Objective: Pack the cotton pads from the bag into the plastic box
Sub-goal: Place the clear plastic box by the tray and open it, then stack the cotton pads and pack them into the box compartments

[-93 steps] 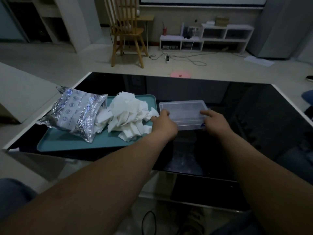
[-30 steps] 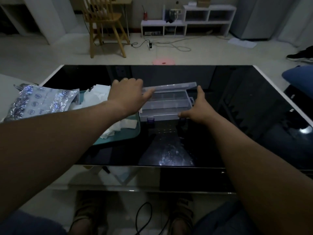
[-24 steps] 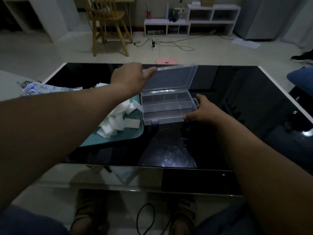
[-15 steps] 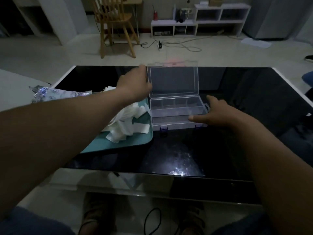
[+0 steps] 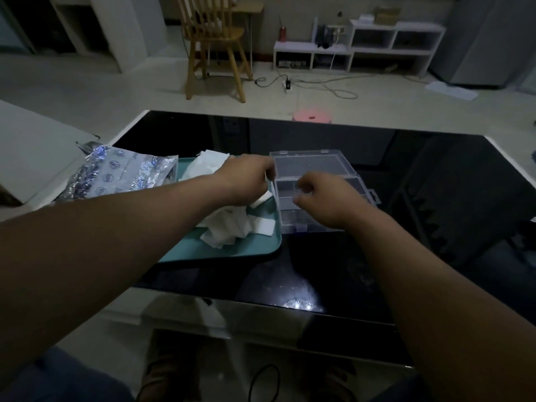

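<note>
The clear plastic box [image 5: 359, 184] stands open on the black table, its lid [image 5: 310, 166] laid flat behind it. Left of it a teal tray [image 5: 232, 250] holds a heap of white cotton pads [image 5: 229, 227] and a silver foil bag [image 5: 121, 175]. My left hand [image 5: 246, 181] hovers over the pads at the tray's right edge, fingers curled downward and hidden behind the hand. My right hand [image 5: 327, 201] hangs over the box's compartments with loosely curled fingers and holds nothing.
The glossy black table [image 5: 319, 271] runs far to the right of the box. On the floor beyond stand a wooden chair [image 5: 214, 44], a pink stool [image 5: 311, 117] and low white shelves [image 5: 377, 44] with cables.
The box's lid has been swung up and laid flat behind it. My left hand left the lid and dropped over the pads. My right hand let go of the box's front and rose above it.
</note>
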`<state>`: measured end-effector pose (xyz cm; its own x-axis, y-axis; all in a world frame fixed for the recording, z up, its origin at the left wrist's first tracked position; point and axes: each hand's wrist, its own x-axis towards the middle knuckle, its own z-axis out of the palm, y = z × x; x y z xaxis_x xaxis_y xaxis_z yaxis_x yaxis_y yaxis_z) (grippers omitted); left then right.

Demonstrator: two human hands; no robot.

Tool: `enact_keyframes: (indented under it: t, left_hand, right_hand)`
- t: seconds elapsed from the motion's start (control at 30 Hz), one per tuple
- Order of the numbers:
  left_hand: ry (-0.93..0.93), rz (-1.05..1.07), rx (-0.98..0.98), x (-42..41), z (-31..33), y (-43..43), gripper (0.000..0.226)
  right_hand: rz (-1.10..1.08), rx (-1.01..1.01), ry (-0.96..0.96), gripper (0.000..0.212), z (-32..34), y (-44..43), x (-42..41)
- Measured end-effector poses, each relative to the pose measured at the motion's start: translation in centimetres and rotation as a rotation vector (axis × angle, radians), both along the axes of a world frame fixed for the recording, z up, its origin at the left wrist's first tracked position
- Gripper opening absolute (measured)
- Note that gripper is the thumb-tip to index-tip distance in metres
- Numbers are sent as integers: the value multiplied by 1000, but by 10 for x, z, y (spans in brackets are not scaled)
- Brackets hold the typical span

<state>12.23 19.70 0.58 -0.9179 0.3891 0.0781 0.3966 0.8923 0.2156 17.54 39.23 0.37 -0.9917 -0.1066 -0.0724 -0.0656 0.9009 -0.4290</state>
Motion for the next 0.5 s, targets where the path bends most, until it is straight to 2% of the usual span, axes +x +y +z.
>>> enact_keyframes:
  t: [0.07, 0.17, 0.23, 0.3, 0.4, 0.5]
  left_hand:
    - [52, 40, 52, 3, 3, -8, 27]
    - [94, 131, 263, 15, 10, -30, 25]
    - [103, 193, 394, 27, 15, -49, 22]
    - [83, 243, 464, 40, 17, -66, 18]
    - [58, 291, 540, 52, 15, -89, 18]
    - [87, 333, 608, 62, 16, -107, 20]
  right_hand:
    - [19, -3, 21, 46, -6, -14, -4]
    - [73, 106, 118, 55, -16, -42, -14]
    - [54, 176, 144, 47, -20, -60, -23]
    - [5, 191, 143, 28, -20, -71, -29]
    - [-52, 124, 181, 13, -18, -81, -31]
    - [-98, -56, 285, 15, -2, -82, -28]
